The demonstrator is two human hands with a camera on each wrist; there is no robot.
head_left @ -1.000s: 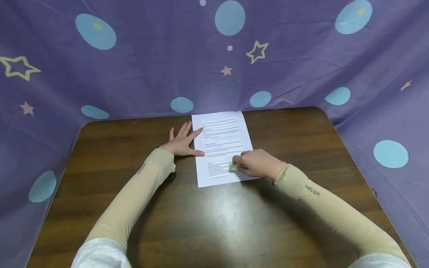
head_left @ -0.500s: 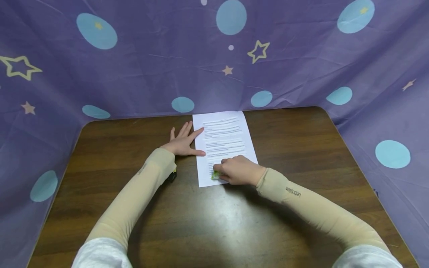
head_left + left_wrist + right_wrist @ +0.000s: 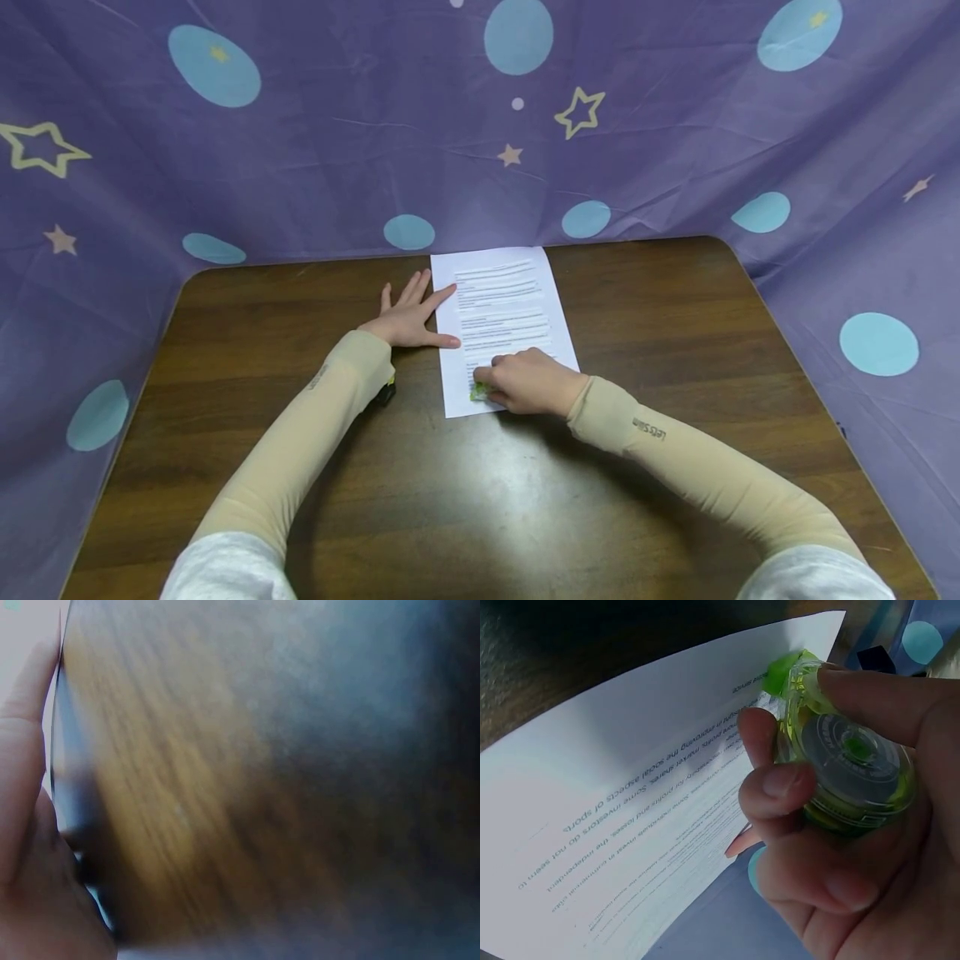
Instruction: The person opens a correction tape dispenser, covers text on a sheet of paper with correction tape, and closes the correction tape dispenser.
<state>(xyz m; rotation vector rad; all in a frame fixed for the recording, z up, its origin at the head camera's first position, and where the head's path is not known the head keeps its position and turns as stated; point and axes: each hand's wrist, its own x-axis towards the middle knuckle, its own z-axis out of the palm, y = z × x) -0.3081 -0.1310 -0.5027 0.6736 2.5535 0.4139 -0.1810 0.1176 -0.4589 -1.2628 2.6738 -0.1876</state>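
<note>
A printed sheet of paper (image 3: 510, 325) lies on the wooden table. My left hand (image 3: 408, 323) rests with fingers spread at its left edge, thumb and one finger over the margin. My right hand (image 3: 536, 383) grips a clear green correction tape (image 3: 480, 391) between thumb and curled fingers, low on the sheet. In the right wrist view, the correction tape (image 3: 855, 757) shows its round body, and its green tip meets the paper (image 3: 630, 772) beside the start of a printed line. The left wrist view is blurred, showing part of the left hand (image 3: 30, 817) at its edge.
The brown table (image 3: 480, 508) extends around the sheet. A purple curtain (image 3: 322, 142) with stars and blue spots hangs at the back and both sides. A small black and yellow object (image 3: 386, 392) shows beneath the left wrist.
My right hand has moved left with the correction tape across the lower part of the sheet, then barely shifted over the last half second. The left hand stays in place.
</note>
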